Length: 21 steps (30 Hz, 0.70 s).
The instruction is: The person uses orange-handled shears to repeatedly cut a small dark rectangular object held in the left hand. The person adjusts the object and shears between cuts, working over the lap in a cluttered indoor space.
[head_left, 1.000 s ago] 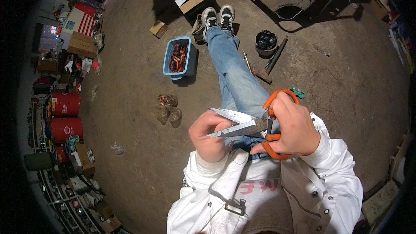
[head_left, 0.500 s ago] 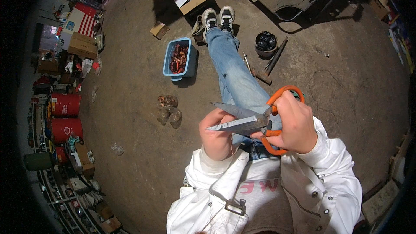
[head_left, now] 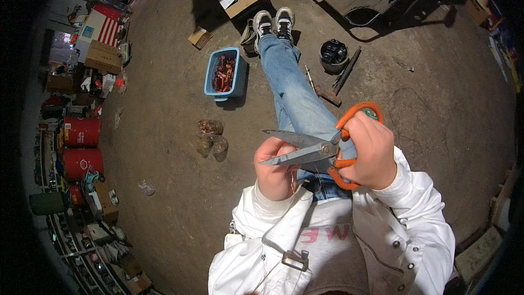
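My right hand (head_left: 368,150) is closed round the orange handles of a pair of large scissors (head_left: 305,152). The steel blades are spread apart and point left, passing in front of my left hand (head_left: 273,172). The fingers of my left hand are bent and closed, partly hidden behind the blades. Thin reddish strands (head_left: 297,177) hang beside that hand, above my lap. What its fingertips pinch is hidden.
On the floor ahead stands a blue plastic bin (head_left: 221,96) of copper-coloured parts. Several round coil-like parts (head_left: 210,141) lie nearer. A hammer (head_left: 329,97), a dark bar (head_left: 347,71) and a round pot (head_left: 334,68) of black pieces are right of my legs. Red drums (head_left: 83,163) line the left.
The scissor blades have opened a little wider and the right hand has tilted slightly. My left hand has shifted marginally right, still closed.
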Tool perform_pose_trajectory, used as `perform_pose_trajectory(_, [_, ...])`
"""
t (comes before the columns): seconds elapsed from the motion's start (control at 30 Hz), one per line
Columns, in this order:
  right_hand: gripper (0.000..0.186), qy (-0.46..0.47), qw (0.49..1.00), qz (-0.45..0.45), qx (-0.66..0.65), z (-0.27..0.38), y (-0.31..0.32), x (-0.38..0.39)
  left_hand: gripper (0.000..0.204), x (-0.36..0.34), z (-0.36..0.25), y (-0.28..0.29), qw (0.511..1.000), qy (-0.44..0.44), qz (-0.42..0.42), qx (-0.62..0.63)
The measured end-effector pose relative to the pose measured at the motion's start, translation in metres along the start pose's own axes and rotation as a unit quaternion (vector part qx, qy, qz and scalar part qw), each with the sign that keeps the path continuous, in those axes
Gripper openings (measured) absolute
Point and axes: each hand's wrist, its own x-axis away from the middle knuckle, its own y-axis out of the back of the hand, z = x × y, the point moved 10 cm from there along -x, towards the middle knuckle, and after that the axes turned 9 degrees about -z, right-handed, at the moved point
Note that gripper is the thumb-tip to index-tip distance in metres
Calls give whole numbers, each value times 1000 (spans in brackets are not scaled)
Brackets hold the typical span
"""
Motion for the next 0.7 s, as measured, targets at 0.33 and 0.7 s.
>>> perform_pose_trajectory(0.33, [49,-37,991,100,-79,0,-13,0,52,1,-1,6,999,-15,-7,-29])
perform_pose_trajectory(0.7, [45,-78,976,156,-132,-7,-24,9,12,0,-13,9,992,-71,-63,-77])
